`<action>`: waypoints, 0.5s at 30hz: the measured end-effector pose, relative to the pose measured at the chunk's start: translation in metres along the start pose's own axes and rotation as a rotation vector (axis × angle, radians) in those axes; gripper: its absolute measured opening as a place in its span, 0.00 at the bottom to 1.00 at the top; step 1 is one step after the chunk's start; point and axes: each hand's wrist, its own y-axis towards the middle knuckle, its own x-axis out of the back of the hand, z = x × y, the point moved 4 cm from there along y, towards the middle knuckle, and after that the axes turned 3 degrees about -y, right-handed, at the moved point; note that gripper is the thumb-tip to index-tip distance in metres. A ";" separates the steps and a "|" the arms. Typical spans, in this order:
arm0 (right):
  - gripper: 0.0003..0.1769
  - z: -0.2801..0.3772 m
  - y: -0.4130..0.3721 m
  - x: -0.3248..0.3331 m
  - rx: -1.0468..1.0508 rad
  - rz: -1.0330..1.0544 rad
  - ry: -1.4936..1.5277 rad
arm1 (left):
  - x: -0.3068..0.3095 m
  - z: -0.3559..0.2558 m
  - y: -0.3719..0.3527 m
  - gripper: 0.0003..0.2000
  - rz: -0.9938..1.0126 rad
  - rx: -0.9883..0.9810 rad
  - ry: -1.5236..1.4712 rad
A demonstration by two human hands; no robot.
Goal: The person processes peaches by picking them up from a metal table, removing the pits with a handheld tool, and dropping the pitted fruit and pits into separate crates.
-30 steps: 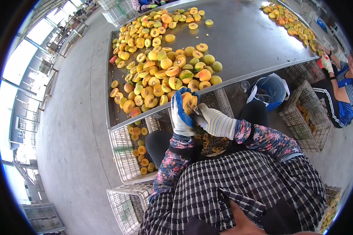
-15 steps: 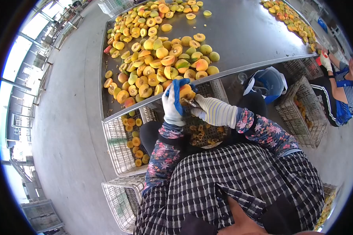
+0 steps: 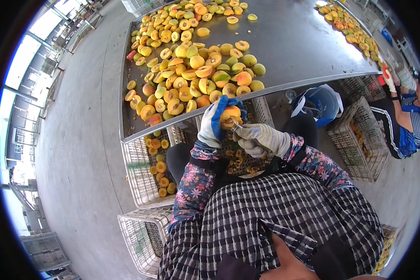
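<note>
My left hand (image 3: 213, 122), in a white glove with blue coating, is closed around a yellow-orange peach half (image 3: 230, 115) just below the table's front edge. Its cut face is turned toward my right hand (image 3: 262, 141), which wears a striped knitted glove. Those fingers grip a small metal pitting tool (image 3: 235, 126), its tip against the cut flesh; its handle is hidden in the glove. Close beyond both hands, a pile of peach halves (image 3: 184, 77) covers the left part of the metal table (image 3: 284, 51). Beneath my hands, a crate (image 3: 261, 112) contains scraps of peach.
A plastic crate (image 3: 137, 170) with peach halves stands at lower left, another crate (image 3: 140, 233) nearer me. Right of my knees are a blue bucket (image 3: 323, 109) and a crate (image 3: 359, 154). A co-worker (image 3: 406, 112) sits far right by more peaches (image 3: 347, 28).
My right hand has turned over, now showing curled fingers, with the tool's tip still at the peach half. My left hand has tipped the peach slightly. The whole view has shifted a little.
</note>
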 end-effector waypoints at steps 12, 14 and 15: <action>0.20 -0.022 -0.006 0.054 0.315 -0.253 -0.882 | 0.086 -0.097 -0.043 0.12 -0.529 -0.340 0.731; 0.24 -0.027 -0.012 0.066 0.158 -0.341 -1.405 | 0.141 -0.134 -0.062 0.16 -0.648 -0.201 1.040; 0.25 -0.032 -0.013 0.068 0.107 -0.349 -1.474 | 0.167 -0.144 -0.068 0.16 -0.690 -0.123 1.235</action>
